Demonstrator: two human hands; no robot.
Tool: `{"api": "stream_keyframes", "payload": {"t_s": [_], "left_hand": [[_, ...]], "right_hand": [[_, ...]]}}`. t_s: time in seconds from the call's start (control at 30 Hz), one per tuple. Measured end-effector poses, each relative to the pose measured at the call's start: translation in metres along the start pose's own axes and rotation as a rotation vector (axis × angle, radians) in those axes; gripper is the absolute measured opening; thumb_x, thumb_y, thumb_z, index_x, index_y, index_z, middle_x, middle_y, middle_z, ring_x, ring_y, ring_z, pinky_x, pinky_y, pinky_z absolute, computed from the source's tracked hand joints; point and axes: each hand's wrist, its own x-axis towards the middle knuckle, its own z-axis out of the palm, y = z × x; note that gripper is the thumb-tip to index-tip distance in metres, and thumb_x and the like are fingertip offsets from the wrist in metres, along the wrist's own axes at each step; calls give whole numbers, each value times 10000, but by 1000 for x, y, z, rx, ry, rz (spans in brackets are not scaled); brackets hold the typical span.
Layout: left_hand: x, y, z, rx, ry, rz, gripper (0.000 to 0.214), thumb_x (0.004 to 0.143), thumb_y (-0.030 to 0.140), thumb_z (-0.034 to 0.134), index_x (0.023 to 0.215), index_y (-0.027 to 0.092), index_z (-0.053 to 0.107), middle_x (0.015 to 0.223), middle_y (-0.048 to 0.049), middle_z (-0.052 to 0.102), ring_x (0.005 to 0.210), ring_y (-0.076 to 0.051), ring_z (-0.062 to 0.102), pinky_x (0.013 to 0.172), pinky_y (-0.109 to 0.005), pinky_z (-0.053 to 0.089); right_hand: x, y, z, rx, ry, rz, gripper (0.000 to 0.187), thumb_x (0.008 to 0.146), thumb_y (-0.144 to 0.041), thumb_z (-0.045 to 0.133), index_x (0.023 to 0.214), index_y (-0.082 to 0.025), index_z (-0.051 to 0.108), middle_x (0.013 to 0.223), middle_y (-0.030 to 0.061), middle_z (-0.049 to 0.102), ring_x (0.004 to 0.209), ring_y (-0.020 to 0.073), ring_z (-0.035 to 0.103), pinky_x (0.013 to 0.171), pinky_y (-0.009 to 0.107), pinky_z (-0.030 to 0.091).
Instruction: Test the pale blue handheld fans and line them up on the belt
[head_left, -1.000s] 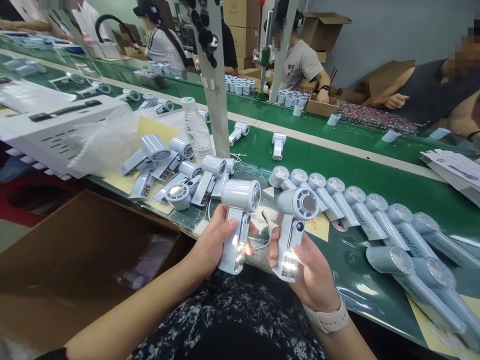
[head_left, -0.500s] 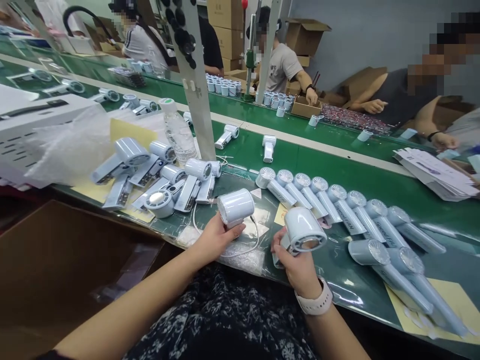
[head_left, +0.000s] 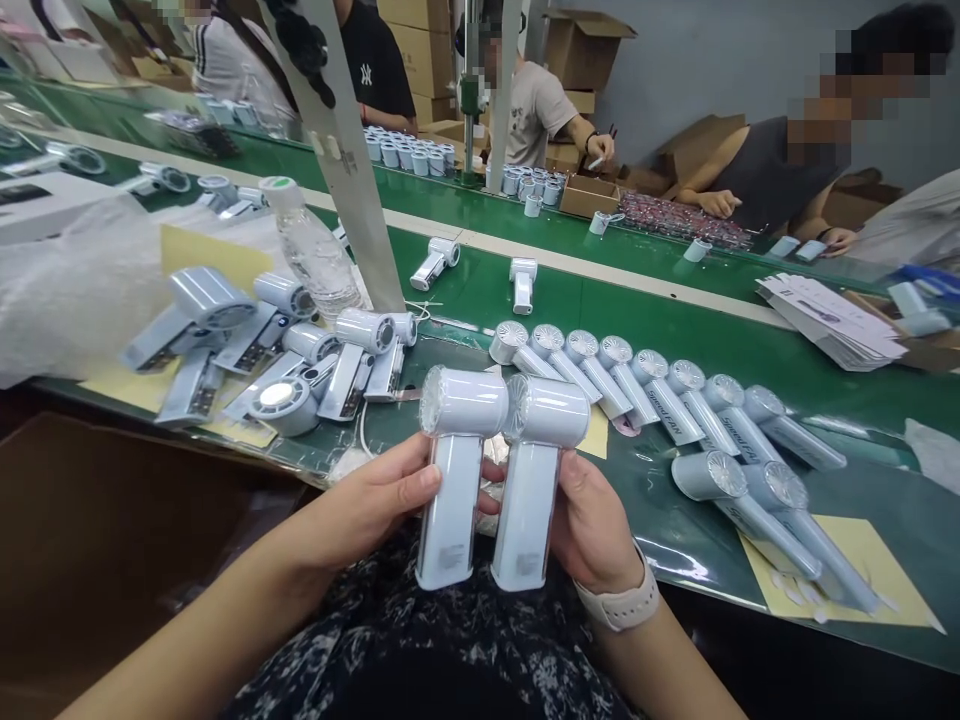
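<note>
Two light-blue handheld fans are held upright side by side in front of my body, their heads touching or nearly so. My left hand [head_left: 397,490] grips the left handheld fan [head_left: 451,510] by its handle, thumb on the near side. Around the handle of the right handheld fan [head_left: 527,515] is my right hand [head_left: 596,520], with a pale watch on the wrist. Both handles show a small printed label low down. Some fingertips appear in the gap between the handles; which hand they belong to I cannot tell.
Finished-looking fans [head_left: 667,400] lie in a slanted row on the right of the bench. At left, several fans with exposed circuit boards [head_left: 187,385] are heaped beside a plastic bottle [head_left: 311,250]. A metal post [head_left: 337,150] rises beyond. Co-workers sit across the green conveyor [head_left: 585,275].
Both fans have been brought together and turned upright, handles now facing me. My hands have moved closer together. The camera view has shifted slightly to the right.
</note>
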Motion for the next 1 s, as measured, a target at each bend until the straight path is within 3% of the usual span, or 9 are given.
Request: {"api": "stream_keyframes", "payload": {"t_s": [0.13, 0.23, 0.33, 0.43, 0.53, 0.7, 0.8, 1.0], "left_hand": [[6, -5, -1, -33, 70, 17, 535, 748, 417, 848, 1187, 203, 631, 1078, -97, 706, 1006, -264, 689, 860, -346, 576], [11, -7, -1, -38, 48, -30, 490, 630, 410, 925, 959, 147, 675, 866, -53, 668, 827, -194, 673, 773, -272, 562], [13, -9, 0, -43, 32, -65, 495, 608, 476, 919, 847, 126, 662, 760, -12, 586, 662, -128, 604, 636, -215, 522], [11, -10, -1, -62, 91, -76, 468, 775, 576, 761, 895, 130, 683, 775, -39, 619, 664, -146, 607, 638, -244, 538], [8, -10, -2, -66, 80, -50, 426, 920, 540, 600, 961, 133, 718, 826, -85, 697, 746, -184, 660, 732, -283, 573], [0, -6, -2, -106, -82, -28, 276, 936, 356, 645, 1152, 198, 711, 1034, -97, 753, 959, -243, 721, 885, -338, 583], [-3, -6, -2, -118, -114, -36, 375, 918, 256, 680, 1291, 259, 641, 1199, -97, 728, 1079, -269, 707, 962, -371, 563], [-1, -8, 0, -134, -80, -7, 445, 893, 280, 721, 1321, 268, 600, 1255, -101, 711, 1104, -288, 705, 946, -386, 582]], "right_hand": [[1, -1, 2, 29, 71, -4, 310, 830, -471, 759, 944, -184, 774, 938, 83, 782, 839, 250, 719, 760, 371, 617], [2, -2, 2, 86, 96, 67, 281, 808, -451, 717, 889, -186, 761, 890, 64, 755, 811, 225, 681, 765, 346, 594], [3, -3, 3, 114, 53, 110, 263, 818, -408, 617, 783, -174, 731, 767, 44, 692, 686, 174, 609, 688, 288, 555], [2, -3, 3, 101, 4, 100, 294, 816, -382, 541, 729, -150, 701, 717, 51, 649, 619, 152, 558, 617, 256, 502], [1, -4, 4, 83, -33, 114, 361, 838, -407, 500, 762, -123, 709, 716, 69, 640, 604, 156, 564, 585, 255, 477], [2, -9, 4, 123, -89, 127, 412, 808, -513, 559, 852, -136, 719, 721, 67, 644, 577, 166, 565, 618, 292, 502], [3, -12, 1, 128, -64, 102, 369, 765, -497, 624, 841, -150, 722, 726, 52, 644, 589, 173, 579, 613, 305, 530], [3, -6, -3, 77, 160, -45, 285, 800, -420, 658, 925, -173, 723, 834, 74, 734, 756, 213, 675, 709, 322, 591]]}}
